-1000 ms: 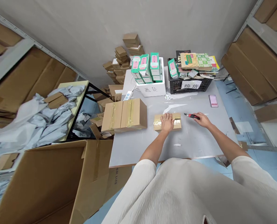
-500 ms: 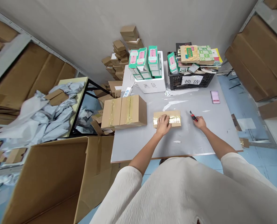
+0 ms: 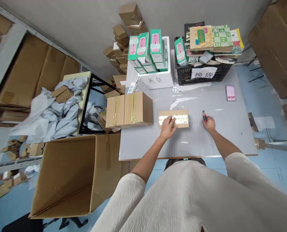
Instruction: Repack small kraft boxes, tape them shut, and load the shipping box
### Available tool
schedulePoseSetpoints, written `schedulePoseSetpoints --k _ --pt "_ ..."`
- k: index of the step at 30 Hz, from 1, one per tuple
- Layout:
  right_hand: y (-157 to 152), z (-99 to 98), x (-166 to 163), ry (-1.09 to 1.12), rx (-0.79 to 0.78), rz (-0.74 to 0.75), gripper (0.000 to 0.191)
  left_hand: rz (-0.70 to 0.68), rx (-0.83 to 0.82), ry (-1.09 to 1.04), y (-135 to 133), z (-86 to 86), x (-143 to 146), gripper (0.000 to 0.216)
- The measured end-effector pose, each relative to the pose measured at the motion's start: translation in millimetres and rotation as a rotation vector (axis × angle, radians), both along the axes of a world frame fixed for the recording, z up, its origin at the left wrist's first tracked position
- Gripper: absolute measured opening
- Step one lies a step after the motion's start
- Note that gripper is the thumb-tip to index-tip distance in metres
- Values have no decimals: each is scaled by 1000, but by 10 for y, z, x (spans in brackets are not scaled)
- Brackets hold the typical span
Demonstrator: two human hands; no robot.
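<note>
Nearest to us, low on the left, a large open carton (image 3: 68, 174) stands on the floor against the edge of the grey table (image 3: 153, 146). On the table our left hand (image 3: 168, 126) lies flat, fingers loosely spread, palm down on the near left part of a small flat box (image 3: 182, 118). The box is wrapped in shiny clear tape and sits about mid-table. Well apart to its right, our right hand (image 3: 209, 123) is curled round the handle of a red utility knife (image 3: 204, 115), whose tip points away from us, just above the tabletop.

Left of the small box, 2 bigger taped boxes (image 3: 129, 109) stand side by side, touching. Beyond them a heap of grey mailer bags (image 3: 58, 109) fills a frame beside the table. Further back a pink item (image 3: 230, 93) lies near the right edge. At the far end a white foam bin (image 3: 157, 80) holds green-and-pink packs, and a black crate (image 3: 201, 76) beside it is stacked with books.
</note>
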State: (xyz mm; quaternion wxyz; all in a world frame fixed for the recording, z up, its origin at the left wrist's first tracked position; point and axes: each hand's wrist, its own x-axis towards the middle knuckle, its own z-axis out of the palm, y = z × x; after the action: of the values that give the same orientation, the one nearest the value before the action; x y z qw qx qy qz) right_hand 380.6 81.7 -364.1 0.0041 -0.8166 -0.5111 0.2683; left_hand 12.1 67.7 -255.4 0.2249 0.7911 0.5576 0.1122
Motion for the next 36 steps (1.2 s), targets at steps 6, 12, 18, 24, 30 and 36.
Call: schedulePoseSetpoints --k 6,12,18,24,30,36 --pt "60 265 -149 94 196 103 51 1 39 -24 5 -15 17 53" --pt "352 788 -647 299 425 416 55 77 83 -32 0 34 -18 29" --pt "501 1060 -990 191 271 606 69 259 103 39 33 69 -187 34" --pt "461 1145 -988 72 228 629 67 287 68 59 71 48 -206 44" --pt "464 1243 -974 -43 211 691 63 335 84 65 35 25 -173 42" --pt "476 1352 -956 -144 188 817 60 363 79 71 18 22 -165 36"
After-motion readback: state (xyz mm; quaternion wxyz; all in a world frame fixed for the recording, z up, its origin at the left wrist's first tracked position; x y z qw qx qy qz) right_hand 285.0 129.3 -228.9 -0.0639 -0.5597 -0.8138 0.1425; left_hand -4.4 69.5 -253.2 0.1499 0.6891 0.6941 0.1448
